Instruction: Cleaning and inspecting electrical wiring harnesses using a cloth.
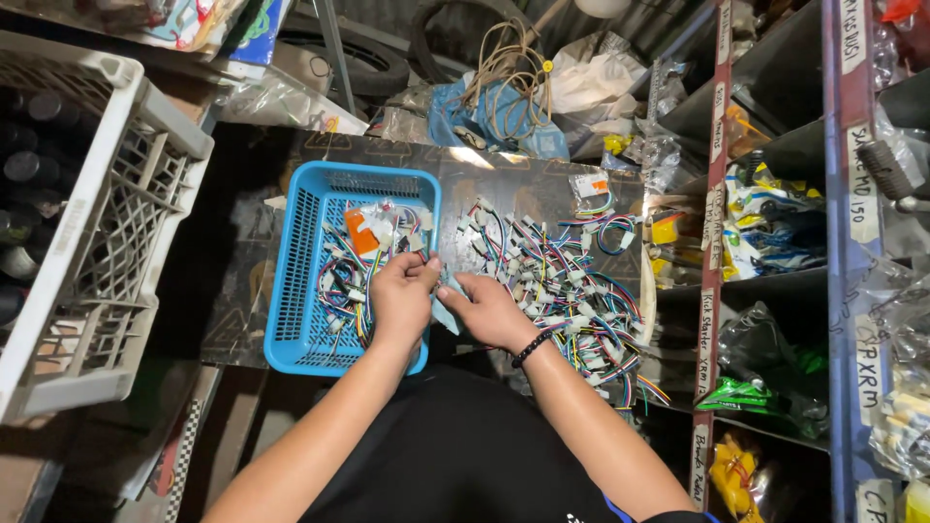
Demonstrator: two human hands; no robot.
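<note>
- Head view, the step: I judge I am midway through sorting short wire harnesses, moving them between the loose pile (562, 281) and the blue basket (295, 281). Both already hold plenty of them, so the work looks partly done.
- Head view, my left hand (402, 295): it hangs over the basket's right half, fingers curled together and pinched at the tips on what looks like a thin wire or small connector (418, 254). The piece itself is too small to make out clearly.
- Head view, my right hand (489, 310): it lies just beside my left, knuckles up, fingers bent and closed down on a pale blue scrap, perhaps a small bag (446, 308), that pokes out between the two hands. A black bead bracelet (531, 347) sits on that wrist.
- Where the things lie: the pile of coloured harnesses spreads right of my right hand on the dark board (242, 291); the basket sits under and left of my left hand, with an orange-and-white packet (363, 232) among its wires just beyond my fingertips.
- Further left of my hands stands a white crate (116, 194); shelves of bagged parts (775, 223) rise to my right.
- What the next move calls for, as I judge it: a light pinch, since the tangled wires may drag their neighbours along.
</note>
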